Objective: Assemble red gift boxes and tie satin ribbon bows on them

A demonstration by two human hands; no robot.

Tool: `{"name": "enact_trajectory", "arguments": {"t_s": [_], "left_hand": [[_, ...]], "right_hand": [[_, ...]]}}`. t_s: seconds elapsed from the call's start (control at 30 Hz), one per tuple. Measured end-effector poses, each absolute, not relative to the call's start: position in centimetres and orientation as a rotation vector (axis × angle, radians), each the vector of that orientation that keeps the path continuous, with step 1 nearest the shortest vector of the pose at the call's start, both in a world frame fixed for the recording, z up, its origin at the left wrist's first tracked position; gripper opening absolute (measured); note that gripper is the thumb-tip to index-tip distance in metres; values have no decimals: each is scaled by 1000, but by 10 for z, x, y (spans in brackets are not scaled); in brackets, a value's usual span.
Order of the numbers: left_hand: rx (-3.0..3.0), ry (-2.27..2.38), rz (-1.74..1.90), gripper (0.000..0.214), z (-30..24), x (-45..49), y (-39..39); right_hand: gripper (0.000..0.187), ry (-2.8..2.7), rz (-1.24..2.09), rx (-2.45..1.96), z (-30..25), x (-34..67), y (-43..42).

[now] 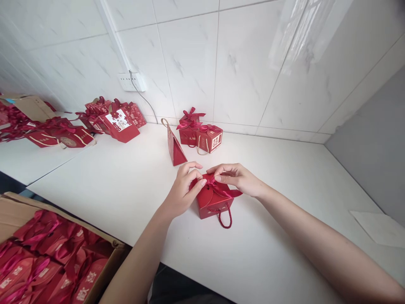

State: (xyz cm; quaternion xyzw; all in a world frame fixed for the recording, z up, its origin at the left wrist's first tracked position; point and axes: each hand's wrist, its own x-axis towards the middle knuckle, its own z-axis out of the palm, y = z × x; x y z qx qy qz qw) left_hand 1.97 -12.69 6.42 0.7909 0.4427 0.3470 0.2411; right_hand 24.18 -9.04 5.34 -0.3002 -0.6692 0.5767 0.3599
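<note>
Ribbon [223, 191] atop red gift box [212, 206] pinched by left hand [182, 192] and right hand [238, 177]; best pull evenly, box flat on tabletop [268, 240].

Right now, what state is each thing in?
Box, upright, flaps closed.
Ribbon, on the box top, pinched at both ends.
Left grip, shut on ribbon.
Right grip, shut on ribbon.
Wall boxes, closed, bows tied.
Carton, open, holding flat packs.
Plug, plugged in.
</note>
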Motion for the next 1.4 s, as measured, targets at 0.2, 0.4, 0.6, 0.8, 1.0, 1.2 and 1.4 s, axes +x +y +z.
{"name": "enact_trajectory", "arguments": {"t_s": [0.2, 0.4, 0.6, 0.8, 1.0, 1.2, 1.4], "left_hand": [[2201, 1229, 856, 20, 67, 10, -138], [2371, 1448, 798, 18, 76, 5, -150], [2313, 1563, 850, 14, 75, 9, -144], [2356, 1181, 732, 24, 90, 12, -145], [2295, 749, 708, 36, 103, 4, -162], [2143, 1329, 995, 15, 84, 10, -144], [2160, 1246, 878, 15, 80, 17, -139]], "right_hand": [[16, -1731, 1472, -898, 64, 250, -88], [14, -1787, 1416, -1182, 70, 253, -92], [13, -1904, 1320, -1245, 82, 258, -96], [23, -2038, 1136, -1215, 95, 269, -99], [27, -1965, 1327, -1069, 85, 262, -97], [32, -1869, 1406, -1037, 67, 249, -94], [33, -2006, 1367, -940, 71, 252, -95]]}}
